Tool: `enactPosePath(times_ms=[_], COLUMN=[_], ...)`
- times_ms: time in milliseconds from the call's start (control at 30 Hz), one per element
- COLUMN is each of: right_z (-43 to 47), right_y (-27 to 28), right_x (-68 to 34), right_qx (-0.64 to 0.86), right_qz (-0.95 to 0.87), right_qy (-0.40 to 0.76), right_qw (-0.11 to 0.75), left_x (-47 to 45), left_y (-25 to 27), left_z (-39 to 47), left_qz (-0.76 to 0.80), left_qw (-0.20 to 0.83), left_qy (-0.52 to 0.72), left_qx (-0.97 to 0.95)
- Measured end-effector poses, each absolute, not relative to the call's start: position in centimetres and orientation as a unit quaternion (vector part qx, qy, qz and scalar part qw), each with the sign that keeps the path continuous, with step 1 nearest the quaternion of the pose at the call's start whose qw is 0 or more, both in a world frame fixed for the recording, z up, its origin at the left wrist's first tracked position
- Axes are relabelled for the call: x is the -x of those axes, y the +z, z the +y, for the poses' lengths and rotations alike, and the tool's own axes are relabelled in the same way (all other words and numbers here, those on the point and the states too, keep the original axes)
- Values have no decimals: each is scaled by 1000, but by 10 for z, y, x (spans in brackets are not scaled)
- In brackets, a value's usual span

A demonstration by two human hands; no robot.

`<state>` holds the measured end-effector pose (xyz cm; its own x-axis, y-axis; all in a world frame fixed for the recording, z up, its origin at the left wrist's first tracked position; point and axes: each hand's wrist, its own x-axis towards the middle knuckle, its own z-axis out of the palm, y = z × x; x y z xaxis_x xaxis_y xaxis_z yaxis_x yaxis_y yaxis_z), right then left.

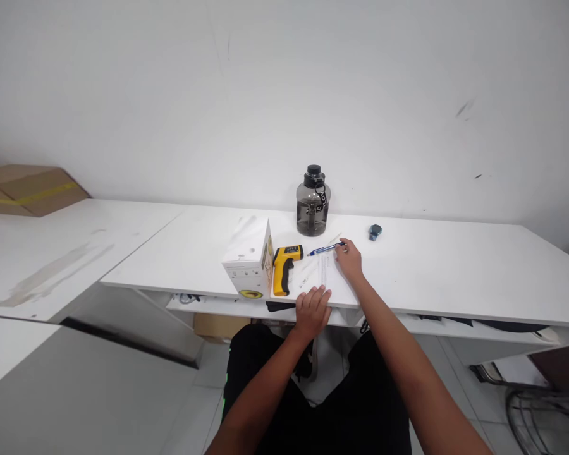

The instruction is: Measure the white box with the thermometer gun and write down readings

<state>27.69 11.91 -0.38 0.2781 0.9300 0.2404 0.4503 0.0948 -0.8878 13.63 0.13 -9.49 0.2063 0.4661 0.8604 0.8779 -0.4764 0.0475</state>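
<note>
Forearms [268, 392]; left hand [313, 312] on worktop [431, 272] edge, fingers slightly spread; blue pen [323, 249] pinched in fingers of right hand [349, 260]

- I see a scuffed white wall [384, 95] at twelve o'clock
- long white flat-topped desk [455, 265] reaching three o'clock
- pale grey floor tiles [200, 404] at seven o'clock

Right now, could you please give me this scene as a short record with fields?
Left hand: fingers on the front edge of the white table
Right hand: holding one end of a blue pen
Left of pen: yellow-and-black gun-shaped tool
Left of tool: white box with an avocado picture
Behind pen: upright grey translucent bottle, black cap
Right of bottle: small dark-blue item, unclear what
Far left: cardboard box, yellow tape
</note>
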Motion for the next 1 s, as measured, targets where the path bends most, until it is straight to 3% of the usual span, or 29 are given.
enactPosePath(times_ms=[300,433,567,700,767,867,1000], right_z=[119,118,112,103,99,93,76], right_y=[-8,-8,-1,9,13,21,36], right_x=[-280,-281,-278,-269,-265,-259,-239], right_qx=[566,560,576,580,584,598,639], right_qz=[-624,-620,-675,-761,-780,-782,-744], right_qy=[291,301,267,176,135,116,52], right_qw=[452,460,375,233,179,131,187], left_x=[-131,-117,-92,-54,-34,-10,4], left_y=[-63,-35,1,28,30,18,-6], left_z=[-18,-47,-66,-41,-22,-1,10], left_qz=[-459,-462,-519,-602,-636,-673,-712], left_qw=[131,49,140,204,168,28,-42], left_qy=[-399,-512,-625,-583,-570,-568,-544], left_qx=[783,723,566,506,491,472,443])
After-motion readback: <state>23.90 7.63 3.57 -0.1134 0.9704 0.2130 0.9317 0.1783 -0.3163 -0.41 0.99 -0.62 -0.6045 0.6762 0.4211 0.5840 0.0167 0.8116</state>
